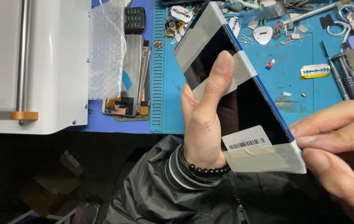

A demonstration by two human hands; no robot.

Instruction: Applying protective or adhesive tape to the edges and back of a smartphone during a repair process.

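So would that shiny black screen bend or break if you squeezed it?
The black screen panel looks thin, flat and glassy, so it is probably stiff and could crack. Its glossy face seems slippery. The left hand grips its edge; the right hand pinches the taped corner.

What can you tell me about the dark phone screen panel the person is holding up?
The phone screen panel is flat, glossy black glass with a blue edge, held tilted above the blue mat. Pale tape strips wrap its top, middle and bottom; a white barcode sticker sits near the bottom. The left hand grips it, thumb on the glass; the right hand pinches the bottom corner tape.
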